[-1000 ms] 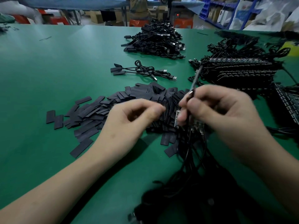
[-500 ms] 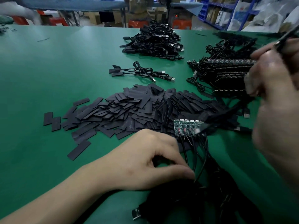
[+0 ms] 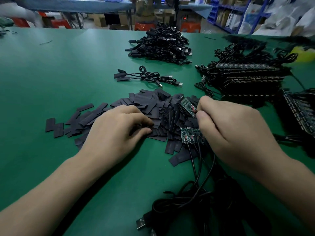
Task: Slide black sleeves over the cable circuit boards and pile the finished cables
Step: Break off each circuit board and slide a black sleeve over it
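Now the thumb and forefinger of the right hand (image 3: 238,133) pinch one small circuit board (image 3: 187,106) at its wired end. The board is green, narrow and uncovered, and it is held tilted just above the heap of sleeves (image 3: 153,106). The other fingers of this hand are curled in. The left hand (image 3: 117,132) lies palm down on the flat black sleeves with its fingers bent and the tips touching them; whether they pinch one, I cannot tell. Just under the right hand a row of green boards (image 3: 190,135) lies on the sleeves, and their thin black cables (image 3: 204,201) run toward the person in a tangle. Farther on the green table (image 3: 51,74) lie a few sleeved cables (image 3: 146,77), and behind them a big pile (image 3: 162,46).
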{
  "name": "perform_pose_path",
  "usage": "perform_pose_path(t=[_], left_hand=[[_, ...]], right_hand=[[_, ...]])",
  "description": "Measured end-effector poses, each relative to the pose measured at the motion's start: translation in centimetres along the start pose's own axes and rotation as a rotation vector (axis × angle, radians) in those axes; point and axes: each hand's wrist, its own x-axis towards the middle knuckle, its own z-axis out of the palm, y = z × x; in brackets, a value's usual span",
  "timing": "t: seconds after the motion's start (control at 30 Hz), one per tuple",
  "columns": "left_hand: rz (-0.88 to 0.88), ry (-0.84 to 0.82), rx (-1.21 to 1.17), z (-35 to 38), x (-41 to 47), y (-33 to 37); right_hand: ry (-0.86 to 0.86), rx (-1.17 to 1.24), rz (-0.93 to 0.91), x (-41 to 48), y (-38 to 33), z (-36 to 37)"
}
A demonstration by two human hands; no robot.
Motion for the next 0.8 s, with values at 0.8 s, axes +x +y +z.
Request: perform_pose_path(t=[0.8], left_hand=[[-0.042, 0.142, -0.598, 0.8, -0.3, 2.5]], right_hand=[[-0.202, 0.796, 0.205, -0.3, -1.1, 3.0]])
